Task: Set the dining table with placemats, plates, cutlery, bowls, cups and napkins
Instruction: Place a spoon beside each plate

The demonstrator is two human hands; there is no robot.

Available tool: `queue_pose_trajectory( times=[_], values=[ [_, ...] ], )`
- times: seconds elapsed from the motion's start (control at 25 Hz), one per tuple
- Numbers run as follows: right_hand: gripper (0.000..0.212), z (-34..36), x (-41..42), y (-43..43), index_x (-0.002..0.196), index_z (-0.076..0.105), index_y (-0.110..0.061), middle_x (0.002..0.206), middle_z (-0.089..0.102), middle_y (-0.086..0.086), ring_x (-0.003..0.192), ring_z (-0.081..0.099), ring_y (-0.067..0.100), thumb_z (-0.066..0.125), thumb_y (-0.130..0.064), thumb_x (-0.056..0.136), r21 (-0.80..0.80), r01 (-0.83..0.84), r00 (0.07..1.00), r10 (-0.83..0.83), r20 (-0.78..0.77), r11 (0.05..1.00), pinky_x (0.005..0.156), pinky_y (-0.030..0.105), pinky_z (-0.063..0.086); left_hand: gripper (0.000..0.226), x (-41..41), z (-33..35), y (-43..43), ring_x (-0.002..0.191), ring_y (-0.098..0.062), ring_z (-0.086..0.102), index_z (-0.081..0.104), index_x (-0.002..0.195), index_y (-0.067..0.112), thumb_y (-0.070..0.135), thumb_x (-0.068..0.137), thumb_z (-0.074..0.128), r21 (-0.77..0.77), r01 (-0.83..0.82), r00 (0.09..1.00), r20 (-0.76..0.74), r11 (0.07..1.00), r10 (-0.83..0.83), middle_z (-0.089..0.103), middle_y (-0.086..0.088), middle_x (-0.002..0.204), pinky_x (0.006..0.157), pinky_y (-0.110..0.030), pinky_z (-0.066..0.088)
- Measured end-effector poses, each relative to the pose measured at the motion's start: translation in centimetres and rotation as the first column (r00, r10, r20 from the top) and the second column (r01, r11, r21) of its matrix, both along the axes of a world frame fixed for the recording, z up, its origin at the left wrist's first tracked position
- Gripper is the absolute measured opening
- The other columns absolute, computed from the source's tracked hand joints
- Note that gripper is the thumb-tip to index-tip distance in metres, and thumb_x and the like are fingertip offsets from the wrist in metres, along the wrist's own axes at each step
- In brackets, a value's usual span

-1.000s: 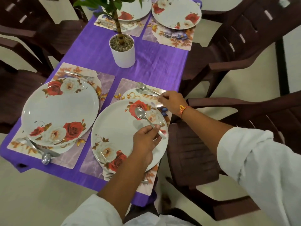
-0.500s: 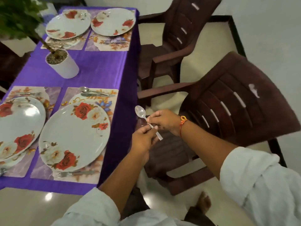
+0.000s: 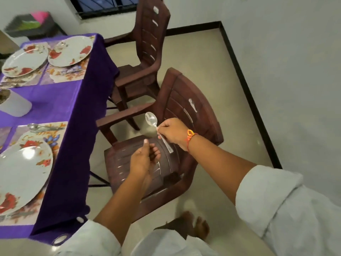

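- Two grips hover over the seat of a brown plastic chair (image 3: 184, 100), just beside the purple-clothed worktop (image 3: 64, 100)
- Right grip (image 3: 171, 133), an orange thread at its wrist, pinches a steel spoon (image 3: 151, 118) by the handle, bowl uppermost
- Left grip (image 3: 144, 159) hangs lower, fingers loosely curled, holding nothing, apart from the spoon
- Floral plate (image 3: 20, 172) sits on a placemat (image 3: 53, 126) at the worktop's near end
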State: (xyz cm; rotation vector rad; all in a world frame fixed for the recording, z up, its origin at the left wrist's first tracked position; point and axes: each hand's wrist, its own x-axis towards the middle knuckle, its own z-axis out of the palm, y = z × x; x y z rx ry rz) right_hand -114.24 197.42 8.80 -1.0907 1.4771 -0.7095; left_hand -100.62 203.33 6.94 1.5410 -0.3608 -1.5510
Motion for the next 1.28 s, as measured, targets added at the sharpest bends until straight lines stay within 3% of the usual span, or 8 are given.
queue_pose_trajectory(
  times=[0.08,0.16,0.36,0.52,0.68,0.92,1.08,1.28],
  values=[
    [0.022,0.1,-1.6,-1.8,0.083,0.073,0.0,0.076,0.076,0.011,0.072,0.075,0.015,0.063,-0.017,0.092,-0.018,-0.025,0.999,0.024,-0.048,1.0,0.077,0.04,0.063,0.034,-1.7,0.1,-2.5,0.067,-0.014,0.065,0.065,0.101,0.002,0.036,0.101,0.057,-0.012,-0.061,0.998,-0.012,0.998,0.061,0.066,-0.009,0.081,0.074,-0.031,0.06],
    [0.021,0.4,-2.9,-4.4,0.083,0.073,-0.001,0.076,0.076,0.01,0.075,0.076,0.017,0.062,-0.016,0.092,-0.024,-0.067,0.995,0.064,-0.082,0.998,0.08,0.043,0.062,0.033,-3.1,-0.1,-5.3,0.069,-0.013,0.066,0.066,0.103,0.002,0.035,0.101,0.058,-0.019,-0.138,0.99,-0.031,0.99,0.137,0.068,-0.008,0.082,0.078,-0.03,0.06],
    [0.024,1.8,-5.6,-13.6,0.076,0.074,-0.005,0.074,0.076,0.009,0.071,0.073,0.022,0.061,-0.016,0.093,-0.025,-0.206,0.97,0.201,-0.138,0.978,0.075,0.039,0.06,0.025,-6.5,-1.5,-14.1,0.071,-0.012,0.066,0.065,0.094,0.007,0.03,0.103,0.057,0.002,-0.327,0.939,-0.11,0.945,0.326,0.066,-0.006,0.081,0.077,-0.024,0.06],
    [0.024,2.7,-7.1,-20.3,0.074,0.072,-0.009,0.07,0.073,0.005,0.06,0.067,0.01,0.061,-0.016,0.094,-0.003,-0.264,0.959,0.262,-0.11,0.965,0.059,0.027,0.055,0.021,-8.6,-1.3,-19.5,0.071,-0.011,0.065,0.065,0.096,0.008,0.027,0.102,0.058,0.033,-0.42,0.896,-0.141,0.907,0.421,0.065,-0.005,0.081,0.073,-0.022,0.06],
    [0.02,2.7,-7.6,-25.7,0.081,0.069,-0.006,0.073,0.069,0.009,0.058,0.062,0.011,0.06,-0.014,0.097,0.078,-0.27,0.963,0.268,0.034,0.96,0.054,0.021,0.051,0.018,-10.1,-0.8,-23.7,0.07,-0.01,0.066,0.066,0.099,0.007,0.023,0.101,0.06,0.025,-0.482,0.864,-0.152,0.876,0.48,0.067,-0.005,0.08,0.072,-0.021,0.061],
    [0.016,0.4,-9.2,-34.5,0.082,0.068,-0.009,0.077,0.069,0.007,0.074,0.066,0.014,0.062,-0.012,0.096,0.173,-0.37,0.919,0.333,0.211,0.913,0.076,0.031,0.056,0.008,-14.1,-0.5,-30.3,0.07,-0.009,0.066,0.065,0.103,0.004,0.009,0.099,0.062,0.012,-0.554,0.826,-0.114,0.832,0.552,0.066,-0.005,0.08,0.071,-0.021,0.06],
    [0.013,0.0,-12.5,-40.9,0.08,0.069,-0.008,0.076,0.069,0.008,0.08,0.063,0.019,0.063,-0.006,0.092,0.244,-0.488,0.86,0.415,0.296,0.838,0.082,0.034,0.057,0.007,-18.1,1.8,-35.4,0.066,-0.01,0.061,0.067,0.1,0.005,0.011,0.098,0.063,-0.01,-0.616,0.787,0.03,0.788,0.616,0.065,-0.005,0.075,0.065,-0.02,0.058],
    [0.009,2.0,-16.3,-48.8,0.086,0.07,-0.004,0.082,0.068,0.012,0.074,0.067,0.015,0.062,-0.002,0.09,0.233,-0.563,0.812,0.478,0.335,0.793,0.074,0.03,0.06,0.016,-21.9,5.5,-42.0,0.082,-0.015,0.066,0.068,0.109,0.003,0.013,0.098,0.064,-0.047,-0.655,0.746,0.121,0.754,0.655,0.069,-0.009,0.089,0.089,-0.03,0.059]
  ],
)
